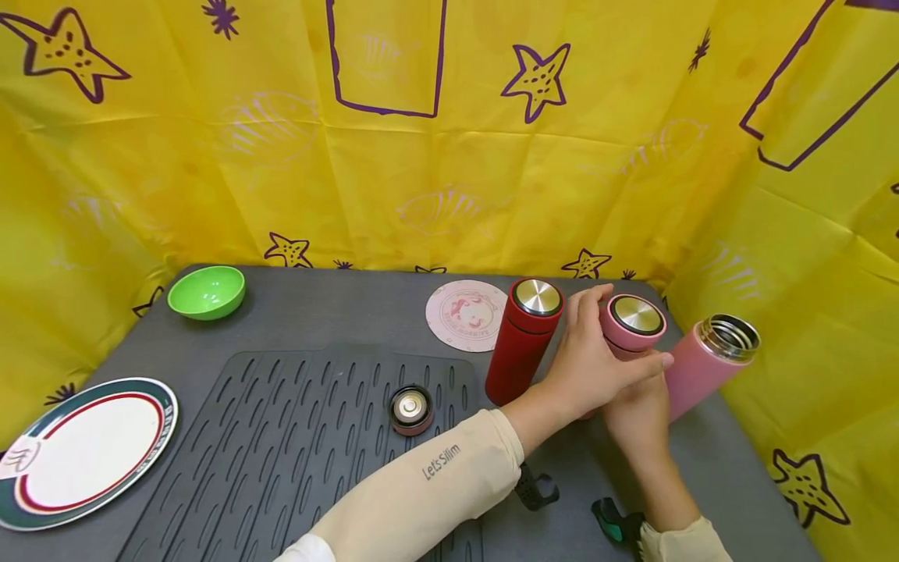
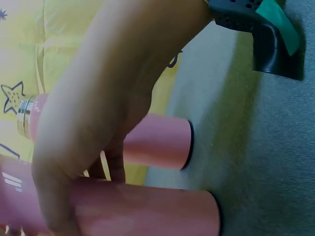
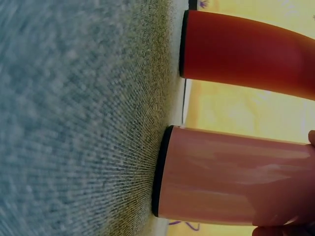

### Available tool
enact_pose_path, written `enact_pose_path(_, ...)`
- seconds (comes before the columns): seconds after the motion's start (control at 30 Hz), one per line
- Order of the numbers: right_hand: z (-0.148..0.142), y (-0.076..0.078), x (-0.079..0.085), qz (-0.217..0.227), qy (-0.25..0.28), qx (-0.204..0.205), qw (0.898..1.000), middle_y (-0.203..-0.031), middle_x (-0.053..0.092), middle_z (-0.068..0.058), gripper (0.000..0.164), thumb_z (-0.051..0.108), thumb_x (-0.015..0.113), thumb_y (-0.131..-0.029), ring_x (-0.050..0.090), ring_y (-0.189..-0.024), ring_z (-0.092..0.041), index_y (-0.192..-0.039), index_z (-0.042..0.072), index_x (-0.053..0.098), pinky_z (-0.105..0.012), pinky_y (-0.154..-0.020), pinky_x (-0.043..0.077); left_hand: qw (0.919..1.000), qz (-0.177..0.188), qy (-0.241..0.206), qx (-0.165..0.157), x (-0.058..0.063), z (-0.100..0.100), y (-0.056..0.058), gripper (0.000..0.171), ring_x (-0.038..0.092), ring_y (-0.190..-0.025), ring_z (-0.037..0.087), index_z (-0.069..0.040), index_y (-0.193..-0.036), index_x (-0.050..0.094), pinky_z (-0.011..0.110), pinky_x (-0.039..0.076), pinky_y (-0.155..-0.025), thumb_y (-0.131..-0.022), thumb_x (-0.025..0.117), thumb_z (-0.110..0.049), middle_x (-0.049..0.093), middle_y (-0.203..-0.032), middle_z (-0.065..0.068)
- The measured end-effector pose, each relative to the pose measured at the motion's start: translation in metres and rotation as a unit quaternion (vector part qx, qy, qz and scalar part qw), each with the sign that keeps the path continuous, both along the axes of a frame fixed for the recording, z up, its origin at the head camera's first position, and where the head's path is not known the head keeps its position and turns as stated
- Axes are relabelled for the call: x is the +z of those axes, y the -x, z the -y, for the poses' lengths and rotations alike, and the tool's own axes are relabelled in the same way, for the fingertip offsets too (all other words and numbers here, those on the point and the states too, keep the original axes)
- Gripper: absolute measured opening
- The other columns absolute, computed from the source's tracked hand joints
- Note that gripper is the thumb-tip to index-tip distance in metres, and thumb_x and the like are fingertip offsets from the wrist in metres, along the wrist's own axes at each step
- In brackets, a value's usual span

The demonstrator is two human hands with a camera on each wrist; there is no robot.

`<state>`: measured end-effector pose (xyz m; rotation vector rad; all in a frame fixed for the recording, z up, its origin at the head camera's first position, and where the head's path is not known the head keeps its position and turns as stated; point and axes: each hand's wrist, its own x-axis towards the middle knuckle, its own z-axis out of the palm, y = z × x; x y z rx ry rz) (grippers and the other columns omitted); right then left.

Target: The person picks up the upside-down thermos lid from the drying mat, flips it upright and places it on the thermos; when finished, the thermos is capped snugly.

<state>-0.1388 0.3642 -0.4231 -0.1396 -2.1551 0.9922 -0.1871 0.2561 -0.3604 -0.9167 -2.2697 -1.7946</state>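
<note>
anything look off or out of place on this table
One thing: the rightmost pink bottle stands uncapped, while a loose lid lies well away from it on the gray mat, so it looks left open. I see no spill or damage.

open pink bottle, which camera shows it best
The head view: it shows the open pink bottle from above, with its metal neck and much of its body visible. The left wrist view shows its neck and base, but the right hand covers its middle. The right wrist view does not show it.
</note>
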Motion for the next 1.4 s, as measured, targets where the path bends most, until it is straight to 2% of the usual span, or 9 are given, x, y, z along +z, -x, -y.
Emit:
enact_pose_path(0.2, 0.001, 0.001, -0.001, 0.017, 0.017, -0.005, 1.0, -0.115, 0.058, -0.02, 0.053, -0.003, 0.073, -0.077, 0.055, -0.104, -0.031, -0.125, -0.006, 0.051, -0.046, -0.09, 0.04, 0.9982, -0.024, 0.0, 0.055, 0.002, -0.005, -0.003, 0.075, 0.048, -0.109, 0.008, -0.013, -0.129, 0.039, 0.014, 0.041, -0.088, -0.075, 0.085, -0.038, 0.041, -0.121, 0.0)
enact_pose_path(0.33, 0.003, -0.001, 0.0, 0.042, 0.027, -0.021, 0.999, -0.119, 0.058, -0.021, 0.057, 0.0, 0.074, -0.078, 0.057, -0.104, -0.035, -0.128, -0.004, 0.047, -0.05, -0.087, 0.042, 0.9988, -0.036, -0.004, 0.033, 0.002, -0.002, -0.002, 0.071, 0.049, -0.111, 0.008, -0.009, -0.132, 0.043, 0.014, 0.04, -0.09, -0.078, 0.083, -0.032, 0.045, -0.123, 0.002)
enact_pose_path(0.6, 0.004, -0.003, 0.002, 0.071, 0.038, -0.038, 0.996, -0.1, 0.059, -0.014, 0.044, 0.0, 0.073, -0.077, 0.058, -0.086, -0.022, -0.114, -0.004, 0.049, -0.015, -0.071, 0.043, 0.9984, -0.043, 0.027, -0.025, 0.004, 0.006, 0.006, 0.069, 0.043, -0.123, 0.01, -0.012, -0.143, 0.045, 0.018, 0.037, -0.097, -0.084, 0.078, -0.027, 0.049, -0.136, 0.002)
enact_pose_path(0.67, 0.004, -0.004, 0.002, 0.07, 0.041, -0.039, 0.996, -0.1, 0.059, -0.014, 0.045, 0.0, 0.074, -0.076, 0.057, -0.085, -0.02, -0.113, -0.005, 0.049, -0.015, -0.071, 0.043, 0.9981, -0.035, 0.034, -0.036, 0.005, 0.006, 0.006, 0.071, 0.042, -0.124, 0.01, -0.013, -0.145, 0.043, 0.018, 0.037, -0.096, -0.085, 0.077, -0.028, 0.047, -0.138, 0.002)
enact_pose_path(0.73, 0.002, -0.005, 0.001, 0.064, 0.041, -0.034, 0.997, -0.104, 0.059, -0.017, 0.049, 0.0, 0.075, -0.076, 0.057, -0.089, -0.025, -0.116, -0.006, 0.048, -0.025, -0.075, 0.045, 0.9982, -0.025, 0.034, -0.043, 0.004, 0.005, 0.005, 0.073, 0.042, -0.123, 0.009, -0.013, -0.146, 0.039, 0.018, 0.037, -0.096, -0.085, 0.076, -0.03, 0.045, -0.138, 0.002)
enact_pose_path(0.9, -0.001, -0.004, 0.001, 0.03, 0.018, -0.019, 0.999, -0.103, 0.057, -0.018, 0.043, -0.006, 0.072, -0.074, 0.053, -0.091, -0.025, -0.112, -0.007, 0.053, -0.038, -0.08, 0.039, 0.9991, -0.003, 0.033, -0.025, 0.003, 0.004, 0.003, 0.086, 0.041, -0.117, 0.006, -0.018, -0.144, 0.03, 0.017, 0.038, -0.092, -0.078, 0.081, -0.041, 0.038, -0.134, -0.003)
enact_pose_path(1.0, -0.001, -0.001, 0.002, 0.025, 0.018, -0.008, 0.999, -0.101, 0.057, -0.013, 0.042, -0.009, 0.071, -0.073, 0.05, -0.087, -0.016, -0.112, -0.005, 0.056, -0.028, -0.076, 0.038, 0.9993, 0.005, 0.038, 0.003, 0.005, 0.0, 0.002, 0.086, 0.042, -0.114, 0.006, -0.02, -0.136, 0.032, 0.017, 0.039, -0.09, -0.073, 0.083, -0.047, 0.036, -0.127, -0.005)
enact_pose_path(1.13, -0.001, 0.0, 0.002, 0.043, 0.023, -0.017, 0.999, -0.11, 0.058, -0.012, 0.054, -0.005, 0.073, -0.075, 0.054, -0.093, -0.019, -0.125, -0.001, 0.051, -0.026, -0.077, 0.041, 0.9993, 0.001, 0.024, 0.03, 0.006, -0.003, 0.0, 0.075, 0.045, -0.109, 0.007, -0.016, -0.127, 0.037, 0.016, 0.04, -0.088, -0.075, 0.084, -0.043, 0.039, -0.119, -0.003)
enact_pose_path(1.4, 0.002, 0.0, 0.002, 0.061, 0.021, -0.032, 0.997, -0.114, 0.058, -0.013, 0.057, 0.001, 0.075, -0.076, 0.059, -0.093, -0.022, -0.127, 0.0, 0.048, -0.02, -0.074, 0.045, 0.9999, -0.006, -0.008, 0.01, 0.004, 0.003, 0.002, 0.07, 0.05, -0.109, 0.006, -0.012, -0.132, 0.045, 0.014, 0.042, -0.089, -0.078, 0.083, -0.034, 0.046, -0.124, -0.001)
